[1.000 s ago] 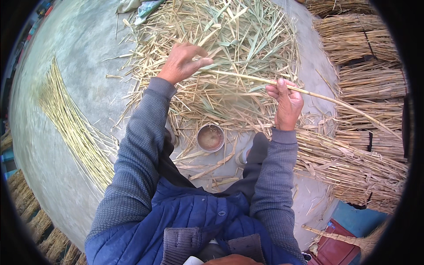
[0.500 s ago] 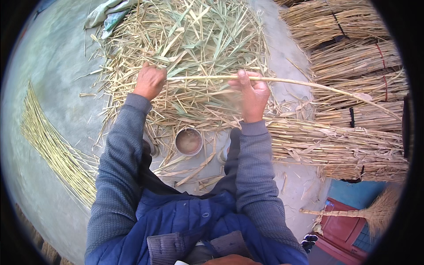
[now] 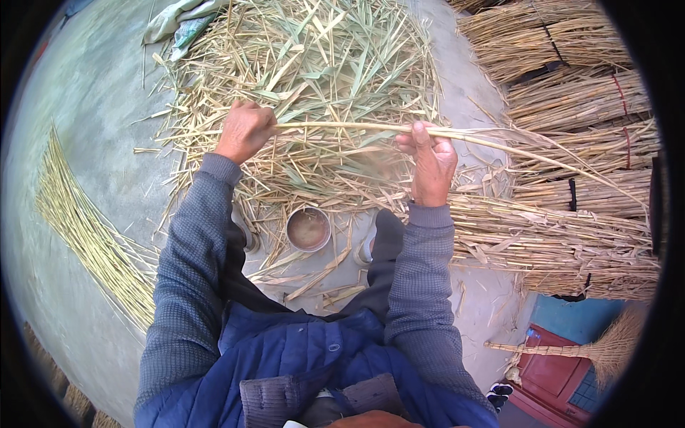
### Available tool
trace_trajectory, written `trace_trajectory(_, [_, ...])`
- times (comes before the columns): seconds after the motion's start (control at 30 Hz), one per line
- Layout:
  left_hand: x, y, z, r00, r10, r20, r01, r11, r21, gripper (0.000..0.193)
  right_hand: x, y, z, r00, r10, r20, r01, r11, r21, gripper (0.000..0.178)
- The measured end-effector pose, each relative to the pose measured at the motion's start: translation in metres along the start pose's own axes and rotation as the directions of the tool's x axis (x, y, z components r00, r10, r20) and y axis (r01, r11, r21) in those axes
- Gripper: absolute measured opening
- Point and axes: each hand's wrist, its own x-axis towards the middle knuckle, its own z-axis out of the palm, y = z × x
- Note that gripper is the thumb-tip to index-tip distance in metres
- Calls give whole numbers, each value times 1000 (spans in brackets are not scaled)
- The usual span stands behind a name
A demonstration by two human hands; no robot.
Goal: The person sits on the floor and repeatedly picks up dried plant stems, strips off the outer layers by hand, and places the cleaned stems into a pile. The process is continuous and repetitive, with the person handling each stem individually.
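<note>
Nearest: my blue vest (image 3: 300,349), on my side of the metal bowl (image 3: 308,249). Dark shoe (image 3: 364,251) just right of the bowl, on my right foot.

Beyond the bowl, both hands up. Left hand (image 3: 246,130) past the bowl and left of it, back up, fingers curled into a fist round one end of the pale stalk (image 3: 335,125); fingertips hidden, can't tell how tight. Right hand (image 3: 432,167) past the bowl and right of it, thumb laid over the same stalk, fingers half curled under it: a pinch, barely any gap.

Key relation: the stalk's long axis runs left to right across the far side of the bowl, nearly straight between my hands, then bows down toward my side as it trails off right. A thin dry leaf strip (image 3: 524,133) splays off it just right of my right hand, so that hand is the nearer one to the strip; left has the other end. Can't tell if any stalk pokes out left of my fist.

Left of the bowl, well apart: a fan of thin yellowish stalks (image 3: 93,235). Right of it: a long reed bundle (image 3: 542,232), more tied bundles (image 3: 556,107) further off. Past bowl and hands: a heap of leaf litter (image 3: 342,64), cloth sack (image 3: 182,25) at its far left.
</note>
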Motion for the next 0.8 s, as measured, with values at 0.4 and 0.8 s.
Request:
trace_trajectory(0.4, [26, 74, -3, 965, -71, 252, 250, 537, -805, 20, -20, 11, 38, 952, 77, 295, -97, 994, 52, 45])
trace_trajectory(0.8, [21, 56, 1, 986, -44, 158, 144, 694, -705, 18, -12, 17, 35, 984, 105, 146, -122, 986, 109, 40])
